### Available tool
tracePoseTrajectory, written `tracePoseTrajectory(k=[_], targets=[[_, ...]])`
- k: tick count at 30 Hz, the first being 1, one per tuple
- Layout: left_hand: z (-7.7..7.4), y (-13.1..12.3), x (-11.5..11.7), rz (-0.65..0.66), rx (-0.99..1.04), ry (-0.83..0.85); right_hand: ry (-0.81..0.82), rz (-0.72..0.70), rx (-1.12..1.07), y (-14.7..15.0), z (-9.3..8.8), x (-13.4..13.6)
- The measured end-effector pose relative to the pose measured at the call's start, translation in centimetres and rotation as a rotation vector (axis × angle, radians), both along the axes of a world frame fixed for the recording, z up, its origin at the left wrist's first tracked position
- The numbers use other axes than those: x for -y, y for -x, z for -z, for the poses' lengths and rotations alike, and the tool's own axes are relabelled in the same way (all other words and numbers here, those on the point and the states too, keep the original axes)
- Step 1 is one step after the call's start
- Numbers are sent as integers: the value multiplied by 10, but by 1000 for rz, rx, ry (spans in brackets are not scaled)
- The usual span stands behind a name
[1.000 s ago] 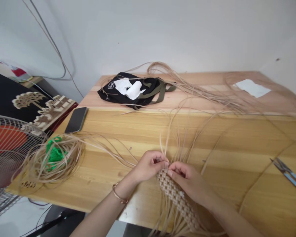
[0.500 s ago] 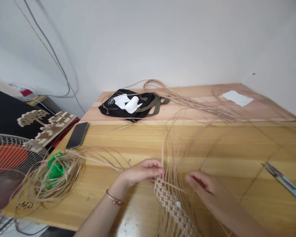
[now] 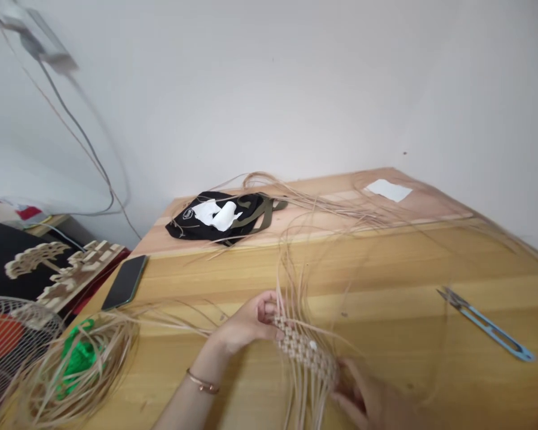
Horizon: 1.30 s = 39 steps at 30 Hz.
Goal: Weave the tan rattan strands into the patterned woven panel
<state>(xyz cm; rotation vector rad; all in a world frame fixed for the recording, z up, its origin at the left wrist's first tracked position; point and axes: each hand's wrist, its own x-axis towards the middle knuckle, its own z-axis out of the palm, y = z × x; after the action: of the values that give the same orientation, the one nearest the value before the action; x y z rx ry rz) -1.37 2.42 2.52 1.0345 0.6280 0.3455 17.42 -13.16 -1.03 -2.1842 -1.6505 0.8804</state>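
Note:
A narrow strip of openwork weaving (image 3: 305, 352) in pale tan cane lies between my hands, with long loose strands running out above and below it. A small white spot shows on its surface. My left hand (image 3: 255, 316) is closed on the strip's upper left end, thumb in front and fingers curled behind. At the lower right end, my right hand (image 3: 356, 391) has its fingers round the edge of the weaving; it is somewhat blurred. One loose strand (image 3: 327, 330) sticks out rightward from the upper end.
Blue-handled thread snips (image 3: 488, 325) lie on the wooden table (image 3: 399, 286) at right. A coil of cane strands with green material (image 3: 78, 358) sits at left, near a phone (image 3: 125, 282) and a fan (image 3: 13, 346). Farther back are a black bag (image 3: 183, 230) and white paper (image 3: 389, 190).
My right hand has come from beside the strands down to the weaving's lower right end and closed on it. The weaving lies flatter now. The camera view has tilted up and shifted right.

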Motion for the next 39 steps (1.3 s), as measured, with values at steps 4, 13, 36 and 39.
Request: tracePoseTrajectory(k=[4, 13, 36, 39], targets=[[14, -8, -10, -260, 25, -56, -140, -41, 98, -29, -21, -49], [30, -16, -2, -423, 54, -32, -342, -148, 298, 14, -59, -96], [-4, 5, -9, -464, -301, -598, -455, -476, 427, -21, -49, -102], [-27, 3, -18, -156, -314, -782, -220, -370, 229, -6, -67, -104]])
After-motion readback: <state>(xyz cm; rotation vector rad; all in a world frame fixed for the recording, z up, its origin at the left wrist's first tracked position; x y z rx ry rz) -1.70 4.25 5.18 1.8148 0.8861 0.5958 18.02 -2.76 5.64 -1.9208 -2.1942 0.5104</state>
